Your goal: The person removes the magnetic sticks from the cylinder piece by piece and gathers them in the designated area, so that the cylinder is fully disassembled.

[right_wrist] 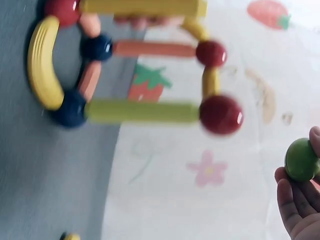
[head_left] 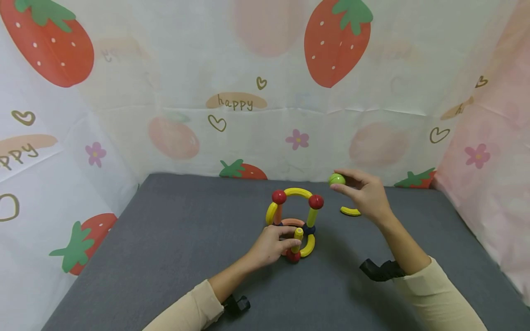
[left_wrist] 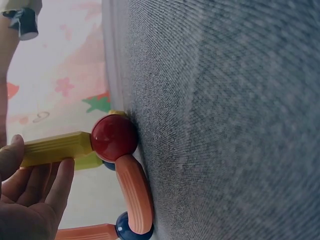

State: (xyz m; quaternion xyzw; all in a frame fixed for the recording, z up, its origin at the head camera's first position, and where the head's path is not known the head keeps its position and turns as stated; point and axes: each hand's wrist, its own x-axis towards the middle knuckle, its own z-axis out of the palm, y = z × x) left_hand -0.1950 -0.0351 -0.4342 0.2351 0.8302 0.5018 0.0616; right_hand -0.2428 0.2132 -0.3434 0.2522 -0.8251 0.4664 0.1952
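Note:
My left hand (head_left: pixel 268 248) pinches an upright yellow rod (head_left: pixel 298 233) between thumb and fingers. The rod's lower end meets a red ball (left_wrist: pixel 115 138) at the near side of a ball-and-rod frame. Curved orange and yellow pieces and dark blue balls make up the frame's base ring. A light green rod (right_wrist: pixel 142 111) and an orange rod (right_wrist: pixel 155 48) rise from blue balls to two red balls, which a yellow arch (head_left: pixel 298 191) joins at the top. To the right of the frame and above the table, my right hand (head_left: pixel 368 195) pinches a green ball (head_left: pixel 337 179).
A loose curved yellow piece (head_left: pixel 350 211) lies on the grey table (head_left: pixel 186 220) below my right hand. Black camera mounts (head_left: pixel 381 270) stick out at both wrists. A strawberry-print cloth (head_left: pixel 178 82) closes off the back and sides.

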